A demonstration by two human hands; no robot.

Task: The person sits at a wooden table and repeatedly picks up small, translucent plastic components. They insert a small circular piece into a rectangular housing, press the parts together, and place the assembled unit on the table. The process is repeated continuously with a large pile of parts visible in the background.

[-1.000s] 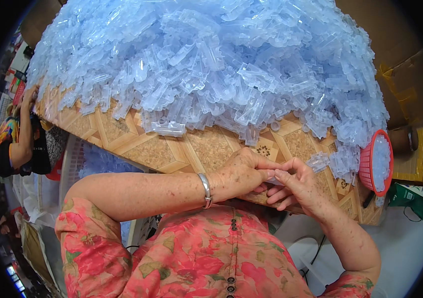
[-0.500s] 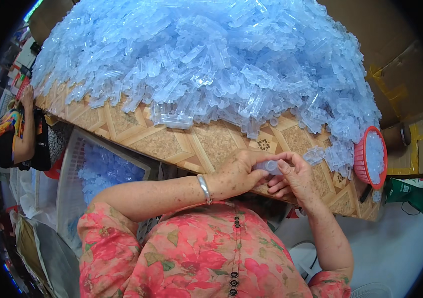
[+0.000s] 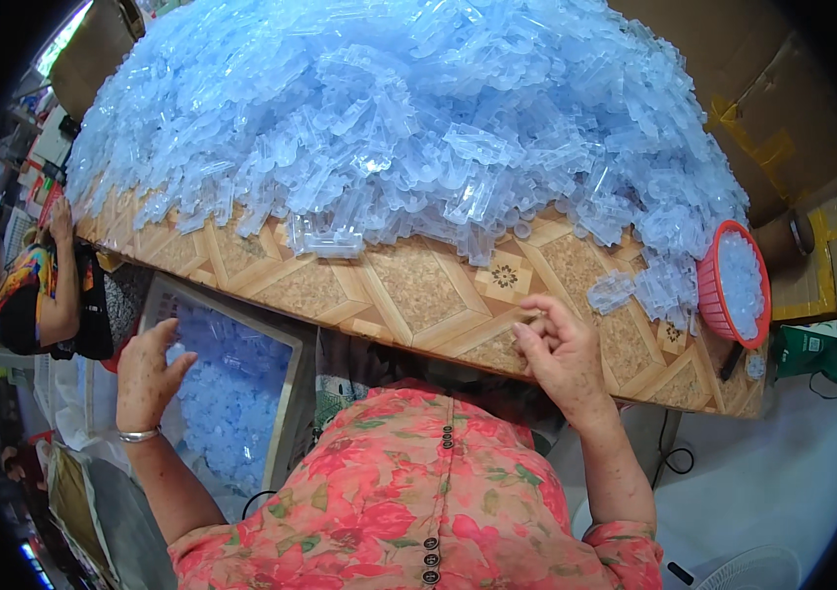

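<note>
We see the clear plastic pieces (image 3: 399, 118) heaped across the upper middle of the frame, with a few loose ones (image 3: 610, 292) right of centre, just beyond the right hand (image 3: 561, 354). More bluish pieces (image 3: 231, 413) lie in the crate (image 3: 287, 401) at lower left, beneath or beside the left hand (image 3: 151, 379).

We judge each piece to be light and fairly stiff, with glossy walls that may slide under dry fingertips. Thin edges could crack or scuff if squeezed hard, so we would take one lightly by its long sides, thumb against fingers. The single piece (image 3: 328, 242) at the heap's near edge, left of centre, lies flat and apart enough to offer both sides; deeper in, the tangle would probably drag its neighbours along.

The left hand is spread, thumb away from the fingers; whether the pale spot by its fingertips is a piece in the air or one in the crate, we cannot tell. The right hand is half curled over the near edge of the patterned table (image 3: 418, 285), thumb and forefinger apart, and we see nothing between them.

Farther out, a red basket (image 3: 715, 295) of similar pieces stands at right, and a co-worker's hand (image 3: 61, 221) rests near the table's corner at far left
</note>
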